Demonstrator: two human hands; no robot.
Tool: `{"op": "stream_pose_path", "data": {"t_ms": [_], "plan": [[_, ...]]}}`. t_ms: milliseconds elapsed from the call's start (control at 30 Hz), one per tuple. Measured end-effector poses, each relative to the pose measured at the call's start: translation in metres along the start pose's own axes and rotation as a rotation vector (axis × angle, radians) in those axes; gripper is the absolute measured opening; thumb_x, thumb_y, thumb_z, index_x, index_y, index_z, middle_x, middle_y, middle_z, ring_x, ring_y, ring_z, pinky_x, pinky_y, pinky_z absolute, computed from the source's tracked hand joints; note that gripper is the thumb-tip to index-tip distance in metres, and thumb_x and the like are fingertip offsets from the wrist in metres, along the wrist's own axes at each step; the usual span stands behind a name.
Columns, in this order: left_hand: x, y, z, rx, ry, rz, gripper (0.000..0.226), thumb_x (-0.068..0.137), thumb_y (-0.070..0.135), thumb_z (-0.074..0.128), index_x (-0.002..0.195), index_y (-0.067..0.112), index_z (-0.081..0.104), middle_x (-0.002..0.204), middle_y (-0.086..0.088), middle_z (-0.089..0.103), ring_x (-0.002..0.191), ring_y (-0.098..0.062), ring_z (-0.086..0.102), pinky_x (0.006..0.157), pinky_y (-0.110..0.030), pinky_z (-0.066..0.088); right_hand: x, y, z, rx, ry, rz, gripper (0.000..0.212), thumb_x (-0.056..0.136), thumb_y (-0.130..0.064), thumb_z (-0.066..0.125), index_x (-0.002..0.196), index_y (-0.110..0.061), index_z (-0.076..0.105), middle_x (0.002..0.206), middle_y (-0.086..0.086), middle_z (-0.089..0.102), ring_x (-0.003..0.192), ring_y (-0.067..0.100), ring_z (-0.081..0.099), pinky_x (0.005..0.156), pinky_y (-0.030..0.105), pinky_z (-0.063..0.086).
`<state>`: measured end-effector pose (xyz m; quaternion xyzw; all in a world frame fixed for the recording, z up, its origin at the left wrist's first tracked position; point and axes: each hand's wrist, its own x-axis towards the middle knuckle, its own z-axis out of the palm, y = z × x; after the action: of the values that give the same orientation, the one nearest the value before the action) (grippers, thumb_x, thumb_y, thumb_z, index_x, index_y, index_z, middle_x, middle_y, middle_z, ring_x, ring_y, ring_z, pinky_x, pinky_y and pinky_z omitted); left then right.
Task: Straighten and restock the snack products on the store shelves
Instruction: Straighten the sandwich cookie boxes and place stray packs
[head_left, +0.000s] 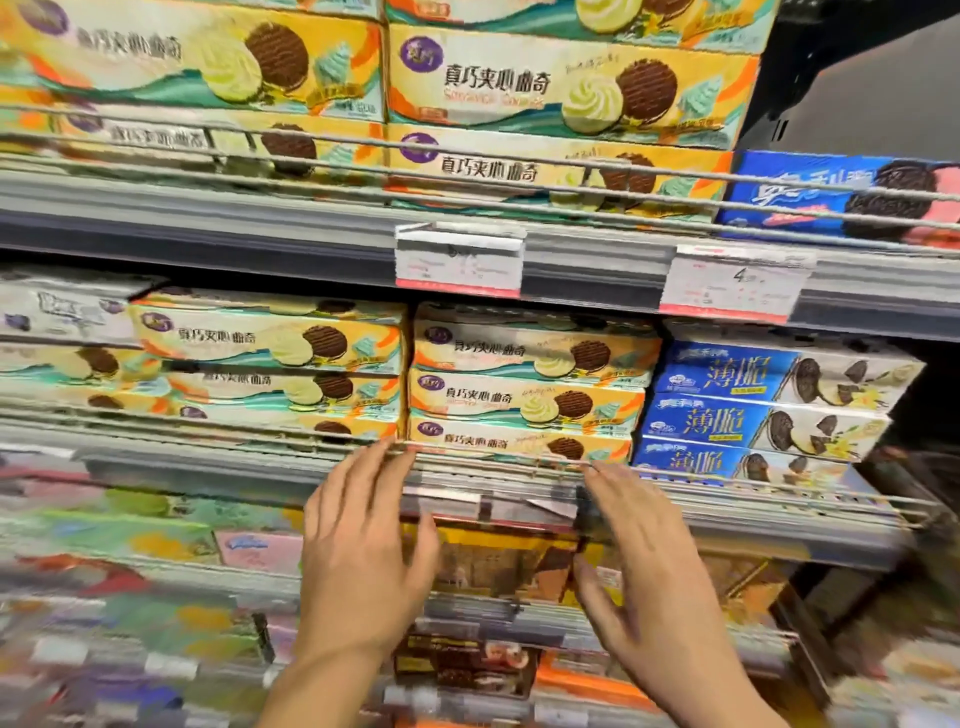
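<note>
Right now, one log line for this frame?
left hand: open, at shelf rail | right hand: open, at rail | yellow boxes: stacked behind rail

Counts by kind, as visible:

- Hands: two, the left hand (363, 551) and the right hand (649, 566)
- Price tags (460, 260) on the upper shelf rail: two
- Yellow cookie boxes in the middle stack (524, 395), lower shelf: three
- Blue thin-cookie boxes (769, 415) beside that stack: three
- Blue cookie box (841, 200) on the upper shelf: one
- Yellow boxes further left and above: blurred, count uncertain
</note>
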<state>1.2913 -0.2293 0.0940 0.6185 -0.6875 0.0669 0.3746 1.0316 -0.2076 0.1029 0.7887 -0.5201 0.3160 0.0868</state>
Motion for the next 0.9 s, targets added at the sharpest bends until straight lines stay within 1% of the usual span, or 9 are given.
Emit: {"op": "stream_pose_path", "data": {"t_ms": [100, 200, 267, 367, 467, 567, 667, 800, 900], "plan": [[0.001, -0.027, -0.007, 0.019, -0.037, -0.024, 0.06, 0.088, 0.046, 0.042, 0.142, 0.02, 0.052, 0.154, 0.001, 0.043, 0.142, -0.022, 0.034, 0.116, -0.044, 0.026, 0.005, -0.015, 0.016, -0.063, -0.037, 0.069, 0.079, 0.091, -0.033, 0.063, 0.159, -0.017, 0.026, 0.164, 0.0, 0.029, 0.153, 0.021, 0.023, 0.118, 0.054, 0.034], [0.003, -0.063, -0.016, -0.024, -0.029, -0.075, 0.063, 0.088, 0.047, 0.04, 0.144, 0.021, 0.049, 0.157, 0.002, 0.038, 0.146, -0.024, 0.028, 0.119, -0.051, 0.028, 0.008, -0.023, 0.022, -0.127, -0.043, 0.124, 0.083, 0.087, -0.028, 0.071, 0.158, -0.014, 0.029, 0.162, 0.003, 0.032, 0.151, 0.026, 0.028, 0.115, 0.056, 0.037], [0.006, -0.091, -0.025, -0.042, 0.036, -0.091, 0.063, 0.088, 0.045, 0.042, 0.143, 0.016, 0.049, 0.157, -0.004, 0.039, 0.145, -0.029, 0.03, 0.117, -0.055, 0.029, 0.011, -0.028, 0.021, -0.163, -0.03, 0.158, 0.084, 0.085, -0.026, 0.073, 0.157, -0.011, 0.033, 0.159, 0.008, 0.037, 0.148, 0.03, 0.033, 0.115, 0.055, 0.038], [0.014, -0.14, -0.036, -0.019, 0.173, -0.08, 0.061, 0.088, 0.037, 0.048, 0.141, 0.006, 0.049, 0.155, -0.014, 0.039, 0.141, -0.04, 0.035, 0.116, -0.052, 0.027, 0.017, -0.036, 0.024, -0.199, -0.013, 0.217, 0.081, 0.085, -0.028, 0.072, 0.155, -0.009, 0.035, 0.154, 0.012, 0.04, 0.144, 0.033, 0.037, 0.116, 0.051, 0.037], [0.021, -0.183, -0.044, 0.049, 0.229, -0.068, 0.063, 0.089, 0.03, 0.053, 0.146, 0.003, 0.044, 0.156, -0.021, 0.036, 0.142, -0.044, 0.034, 0.119, -0.051, 0.022, 0.018, -0.044, 0.029, -0.234, -0.01, 0.244, 0.075, 0.087, -0.031, 0.067, 0.153, -0.009, 0.038, 0.152, 0.016, 0.039, 0.142, 0.036, 0.037, 0.113, 0.052, 0.04], [0.025, -0.211, -0.057, 0.084, 0.226, -0.086, 0.068, 0.089, 0.033, 0.052, 0.15, 0.006, 0.037, 0.159, -0.021, 0.031, 0.147, -0.044, 0.027, 0.122, -0.051, 0.018, 0.017, -0.049, 0.031, -0.263, -0.024, 0.274, 0.082, 0.081, -0.03, 0.075, 0.152, -0.008, 0.04, 0.151, 0.018, 0.038, 0.141, 0.039, 0.037, 0.106, 0.055, 0.045], [0.031, -0.233, -0.069, 0.096, 0.206, -0.138, 0.073, 0.086, 0.038, 0.05, 0.152, 0.01, 0.034, 0.161, -0.019, 0.029, 0.148, -0.044, 0.023, 0.12, -0.055, 0.018, 0.018, -0.052, 0.033, -0.296, -0.027, 0.277, 0.084, 0.08, -0.031, 0.075, 0.153, -0.009, 0.038, 0.152, 0.019, 0.037, 0.141, 0.04, 0.035, 0.102, 0.054, 0.048], [0.032, -0.255, -0.075, 0.172, 0.079, -0.134, 0.079, 0.083, 0.046, 0.044, 0.155, 0.016, 0.03, 0.163, -0.016, 0.026, 0.149, -0.041, 0.021, 0.119, -0.061, 0.023, 0.017, -0.052, 0.034, -0.295, -0.04, 0.302, 0.088, 0.079, -0.032, 0.075, 0.155, -0.012, 0.035, 0.155, 0.016, 0.034, 0.144, 0.037, 0.033, 0.102, 0.053, 0.048], [0.032, -0.255, -0.076, 0.147, 0.04, -0.146, 0.076, 0.088, 0.041, 0.054, 0.156, 0.018, 0.027, 0.165, -0.01, 0.021, 0.148, -0.04, 0.026, 0.116, -0.062, 0.028, 0.018, -0.051, 0.034, -0.286, -0.044, 0.308, 0.089, 0.078, -0.032, 0.077, 0.155, -0.013, 0.035, 0.156, 0.016, 0.033, 0.145, 0.037, 0.032, 0.103, 0.053, 0.047]]}}
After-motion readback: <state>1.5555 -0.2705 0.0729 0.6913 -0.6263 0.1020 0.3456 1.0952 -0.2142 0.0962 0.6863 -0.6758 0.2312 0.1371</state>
